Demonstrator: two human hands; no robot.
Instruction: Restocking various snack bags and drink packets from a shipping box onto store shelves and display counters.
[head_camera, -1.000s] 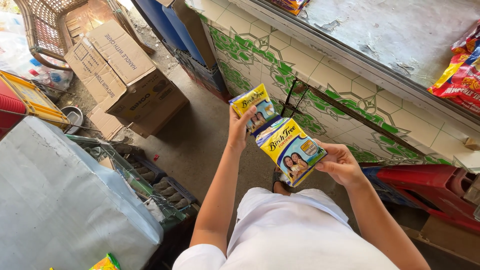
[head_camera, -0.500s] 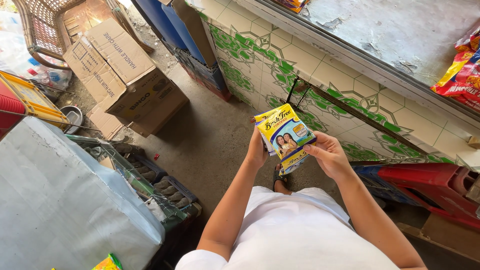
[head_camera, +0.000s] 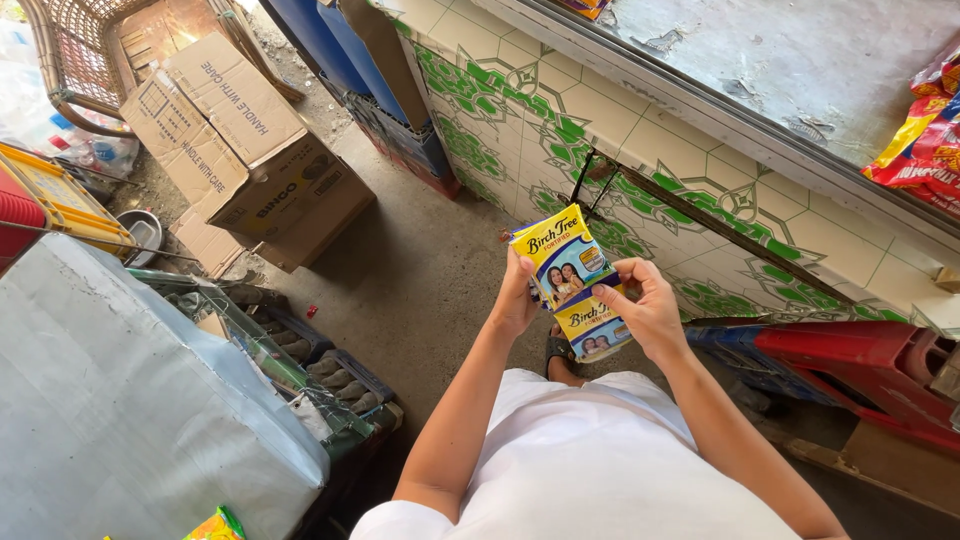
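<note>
Yellow-and-blue sachet packs (head_camera: 572, 282), printed with two small portraits, lie overlapped in a short stack near frame centre, above our white shirt (head_camera: 590, 470). The stack's long axis runs from 11 o'clock down to 5 o'clock, the upper pack lying over the lower one. Our left hand (head_camera: 517, 300) clasps the stack at its 9 o'clock edge, thumb hidden behind the packs and fingers closed around the side. Our right hand (head_camera: 645, 312) meets it at 3 o'clock, thumb and forefinger pinched on the front face of the upper pack, the remaining fingers curled beneath. Both hands touch the stack, so neither is nearer; the packs lie between the two sets of fingers. Outward, at 12 o'clock, stands a counter front of green-patterned tiles (head_camera: 560, 130). At 10 o'clock rest brown cardboard boxes (head_camera: 240, 140) on the concrete floor (head_camera: 420, 280); at 4 o'clock sits a red crate (head_camera: 850, 355).
</note>
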